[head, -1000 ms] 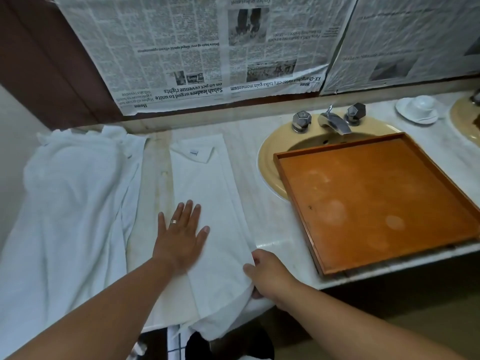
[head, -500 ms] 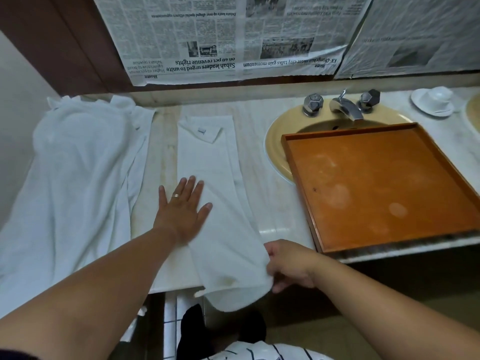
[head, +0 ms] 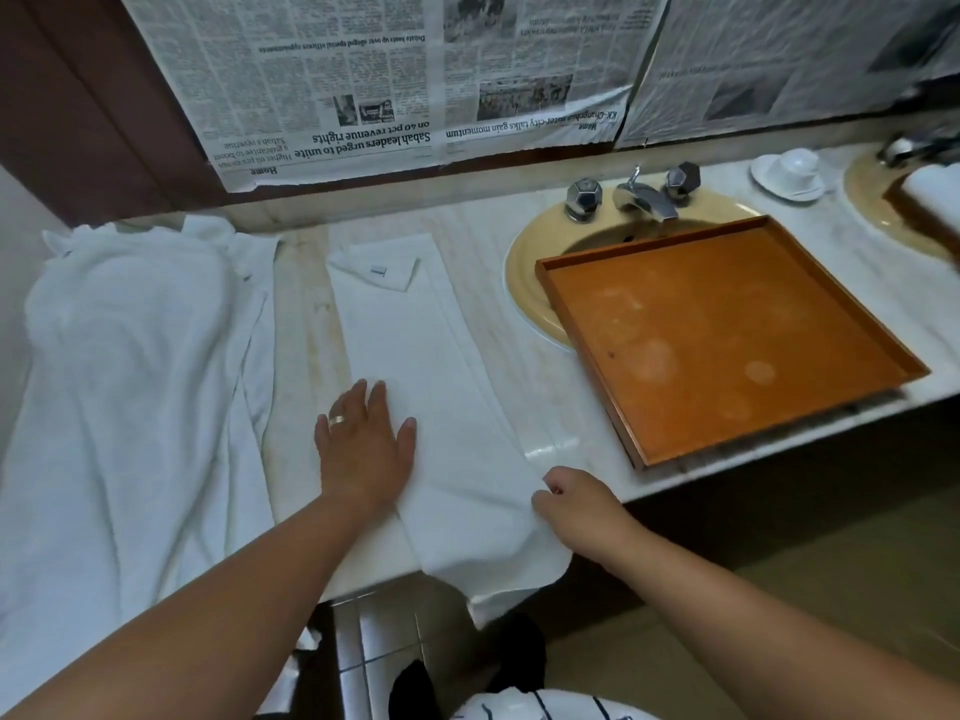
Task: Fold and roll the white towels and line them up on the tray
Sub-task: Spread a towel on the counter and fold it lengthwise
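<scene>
A white towel [head: 415, 356], folded into a long narrow strip, lies on the marble counter with its near end hanging over the front edge. My left hand [head: 361, 444] presses flat on the strip's left side, fingers straight. My right hand [head: 576, 504] pinches the towel's right edge near the counter's front. An orange-brown wooden tray [head: 587, 330] sits over the yellow sink to the right, with nothing in it. A heap of loose white towels [head: 135, 387] covers the counter's left end.
A chrome tap with two knobs [head: 641, 194] stands behind the sink [head: 524, 283]. A white cup on a saucer [head: 789, 171] sits at the back right, beside a second sink [head: 872, 200] holding a tray with a rolled towel [head: 935, 192]. Newspaper [head: 415, 70] covers the wall.
My right hand has shifted along the towel's right edge and pulled it slightly toward the counter's front. My left hand stays flat on the strip. The camera tilted.
</scene>
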